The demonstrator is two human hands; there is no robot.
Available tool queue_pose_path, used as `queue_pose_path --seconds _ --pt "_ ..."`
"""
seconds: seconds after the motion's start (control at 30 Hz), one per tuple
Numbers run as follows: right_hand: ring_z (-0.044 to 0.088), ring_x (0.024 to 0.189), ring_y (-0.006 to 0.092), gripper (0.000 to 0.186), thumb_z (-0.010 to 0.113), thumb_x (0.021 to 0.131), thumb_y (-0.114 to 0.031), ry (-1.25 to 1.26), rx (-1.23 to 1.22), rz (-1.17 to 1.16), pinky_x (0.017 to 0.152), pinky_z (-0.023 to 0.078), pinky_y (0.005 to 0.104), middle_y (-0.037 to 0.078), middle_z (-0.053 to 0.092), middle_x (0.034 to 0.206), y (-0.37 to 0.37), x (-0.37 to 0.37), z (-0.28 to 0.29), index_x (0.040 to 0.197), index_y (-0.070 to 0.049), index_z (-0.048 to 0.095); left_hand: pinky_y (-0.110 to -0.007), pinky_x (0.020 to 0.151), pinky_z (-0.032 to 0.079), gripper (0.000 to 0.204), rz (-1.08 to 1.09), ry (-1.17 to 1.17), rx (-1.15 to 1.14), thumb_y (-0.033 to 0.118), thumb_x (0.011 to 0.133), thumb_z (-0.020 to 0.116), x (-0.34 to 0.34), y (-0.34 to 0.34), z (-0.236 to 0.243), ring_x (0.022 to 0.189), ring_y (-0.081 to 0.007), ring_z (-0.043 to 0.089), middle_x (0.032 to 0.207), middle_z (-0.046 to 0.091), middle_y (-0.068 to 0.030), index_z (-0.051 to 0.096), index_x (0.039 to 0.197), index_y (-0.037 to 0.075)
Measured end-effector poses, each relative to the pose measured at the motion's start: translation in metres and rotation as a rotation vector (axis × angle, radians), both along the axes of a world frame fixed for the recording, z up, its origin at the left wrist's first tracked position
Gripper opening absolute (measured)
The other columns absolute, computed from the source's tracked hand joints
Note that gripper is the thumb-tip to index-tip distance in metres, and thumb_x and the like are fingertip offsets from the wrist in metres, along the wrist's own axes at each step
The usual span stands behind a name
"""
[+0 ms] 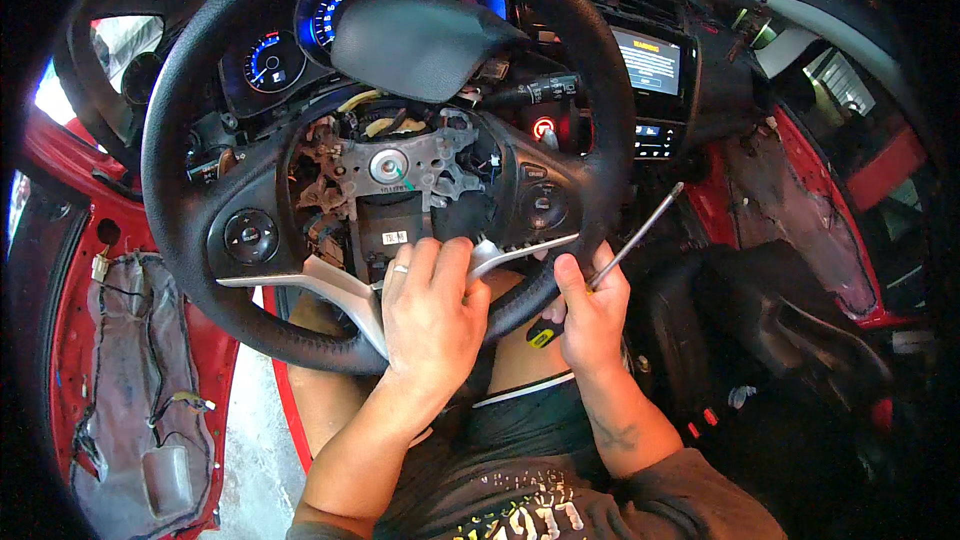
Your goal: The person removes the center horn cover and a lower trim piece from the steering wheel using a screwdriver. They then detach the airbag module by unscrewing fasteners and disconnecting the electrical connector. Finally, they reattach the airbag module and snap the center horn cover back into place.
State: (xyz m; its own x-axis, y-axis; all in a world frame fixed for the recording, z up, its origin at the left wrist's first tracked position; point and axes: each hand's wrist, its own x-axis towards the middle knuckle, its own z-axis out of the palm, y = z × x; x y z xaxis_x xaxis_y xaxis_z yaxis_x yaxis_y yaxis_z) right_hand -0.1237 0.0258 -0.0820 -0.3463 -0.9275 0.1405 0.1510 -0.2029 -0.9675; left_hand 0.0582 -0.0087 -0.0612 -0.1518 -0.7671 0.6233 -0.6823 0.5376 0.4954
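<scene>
A black steering wheel [172, 145] fills the middle of the view, with its centre pad off and the metal hub [388, 168] and wiring bare. My left hand [432, 310], a ring on one finger, curls over the silver trim [345, 292] at the lower spoke; its fingertips are partly hidden in the hub opening. At the wheel's lower right, my right hand [592, 315] is closed around a screwdriver [643, 230]. The screwdriver's shaft points up and right, away from the hub, and its yellow and black handle end shows below the fingers.
A smooth dark grey cover [425, 45] sits above the hub, before the lit gauges [272, 62]. Right of the wheel are a lit screen [648, 62] and a wiper stalk [540, 90]. The red door [150, 360] at left has its inner panel off and wires hanging.
</scene>
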Motion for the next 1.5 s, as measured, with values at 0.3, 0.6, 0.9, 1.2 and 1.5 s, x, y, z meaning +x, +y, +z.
queue_pose_path --seconds 0.3,0.6,0.9,1.2,1.5 --pt "0.053 0.066 0.0007 0.035 0.074 0.105 -0.02 -0.014 0.04 -0.019 0.05 0.04 0.0191 -0.002 0.072 0.105 0.003 0.001 0.0 0.137 -0.008 0.064 -0.051 0.079 0.051 0.036 -0.001 -0.022 -0.001 -0.003 0.07 0.074 -0.001 -0.002 -0.001 0.09 -0.0405 0.062 0.093 0.062 -0.0164 0.068 0.105 0.002" --pt "0.053 0.062 0.0005 0.03 0.074 0.104 -0.018 0.021 0.041 -0.069 0.05 0.042 0.0189 -0.005 0.067 0.09 0.0 0.002 0.007 0.131 -0.008 0.066 -0.051 0.074 0.049 0.029 0.006 -0.002 0.059 -0.001 0.069 0.075 -0.006 -0.006 0.007 0.086 -0.0401 0.061 0.09 0.061 -0.0154 0.065 0.095 0.004" --pt "0.053 0.063 0.0013 0.035 0.076 0.103 -0.02 0.021 0.045 -0.029 0.051 0.044 0.0185 -0.004 0.067 0.091 0.001 -0.002 0.001 0.133 -0.006 0.064 -0.05 0.071 0.05 0.028 -0.017 -0.01 -0.01 0.0 0.068 0.076 -0.002 -0.006 0.003 0.083 -0.039 0.061 0.087 0.061 -0.015 0.067 0.094 0.004" --pt "0.059 0.072 0.0019 0.037 0.078 0.101 -0.019 0.055 0.038 -0.044 0.055 0.047 0.0194 -0.002 0.072 0.1 -0.002 -0.008 0.001 0.132 -0.005 0.066 -0.048 0.069 0.046 0.028 -0.116 0.052 -0.019 -0.002 0.066 0.077 0.001 0.008 0.018 0.08 -0.0377 0.056 0.086 0.057 -0.0142 0.063 0.089 0.006" --pt "0.058 0.067 0.0034 0.036 0.082 0.097 -0.017 0.051 0.073 -0.038 0.052 0.048 0.0199 -0.004 0.068 0.092 0.006 -0.019 -0.007 0.127 -0.006 0.066 -0.05 0.092 0.052 0.057 0.007 -0.03 -0.025 0.015 0.08 0.083 -0.003 0.023 0.006 0.104 -0.0381 0.063 0.112 0.066 -0.018 0.067 0.134 0.003"
